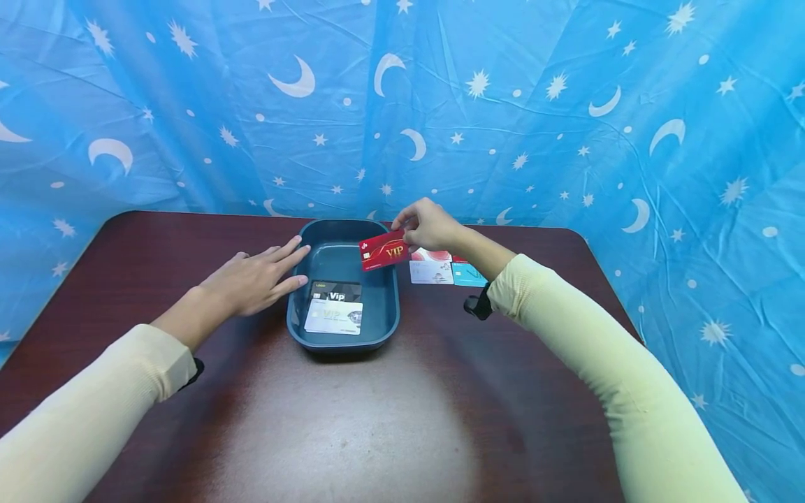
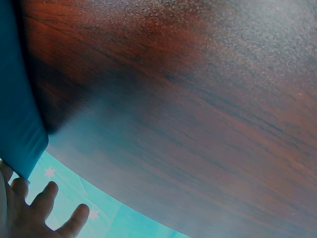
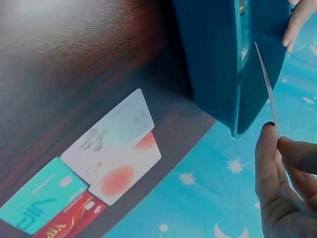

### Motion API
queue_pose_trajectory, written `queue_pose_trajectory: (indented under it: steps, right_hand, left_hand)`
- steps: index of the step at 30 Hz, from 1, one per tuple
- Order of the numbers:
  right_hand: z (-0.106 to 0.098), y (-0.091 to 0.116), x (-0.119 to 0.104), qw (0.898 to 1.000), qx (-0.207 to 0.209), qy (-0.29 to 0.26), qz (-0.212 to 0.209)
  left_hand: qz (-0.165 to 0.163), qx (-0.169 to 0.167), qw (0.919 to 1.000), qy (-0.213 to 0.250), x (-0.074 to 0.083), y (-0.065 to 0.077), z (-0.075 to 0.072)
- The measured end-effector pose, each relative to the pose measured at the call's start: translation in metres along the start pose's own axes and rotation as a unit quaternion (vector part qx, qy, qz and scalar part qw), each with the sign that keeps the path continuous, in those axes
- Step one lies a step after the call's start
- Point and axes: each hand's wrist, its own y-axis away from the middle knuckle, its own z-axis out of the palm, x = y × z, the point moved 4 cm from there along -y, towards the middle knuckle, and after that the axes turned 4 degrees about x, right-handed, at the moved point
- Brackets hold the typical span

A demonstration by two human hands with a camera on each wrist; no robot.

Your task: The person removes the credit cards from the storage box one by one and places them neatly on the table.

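Note:
My right hand (image 1: 430, 225) pinches a red VIP card (image 1: 382, 251) between thumb and fingers, over the right rim of a dark blue tray (image 1: 390, 328). Seen edge-on in the right wrist view, the card (image 3: 268, 89) tilts above the tray's inside. My left hand (image 1: 258, 279) has its fingers spread and rests at the tray's left rim. In the tray, a white VIP card (image 1: 333, 318) partly covers a black Vip card (image 1: 344, 290). In the left wrist view only some fingers of the left hand (image 2: 42, 210) show beside the tray wall.
Right of the tray, several cards lie close together on the brown table (image 1: 352, 419): a white one (image 1: 430, 272), a teal one (image 1: 467, 274), a white one with red circles (image 3: 119, 181) and a red one (image 3: 72, 218). A blue curtain (image 1: 440, 105) hangs behind.

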Motion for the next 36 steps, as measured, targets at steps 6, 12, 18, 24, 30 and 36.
queue_pose_trajectory:
  steps: [6, 12, 18, 24, 30, 36]
  right_hand:
    - [-0.013, 0.017, -0.001, 1.000, 0.000, 0.015, -0.003]
    - [-0.026, 0.033, 0.002, 0.999, -0.007, 0.037, -0.012]
    - [-0.035, 0.052, 0.010, 0.998, -0.015, 0.042, -0.037]
    - [-0.039, 0.063, 0.028, 0.999, -0.012, 0.028, -0.032]
    - [-0.035, 0.069, 0.052, 0.999, -0.010, 0.032, -0.041]
    - [-0.024, 0.070, 0.069, 0.999, -0.014, 0.024, -0.030]
  left_hand:
    - [0.001, -0.001, 1.0000, 0.000, -0.001, 0.001, 0.000]
    - [0.000, -0.002, 1.0000, 0.001, -0.001, 0.001, 0.000]
    - [0.001, -0.001, 1.0000, 0.000, 0.000, 0.000, -0.001]
    - [0.002, -0.002, 1.0000, -0.006, -0.001, 0.000, -0.001]
    - [0.002, -0.001, 1.0000, -0.009, 0.000, 0.000, 0.000]
    - [0.001, 0.002, 1.0000, -0.008, 0.001, 0.001, 0.000]
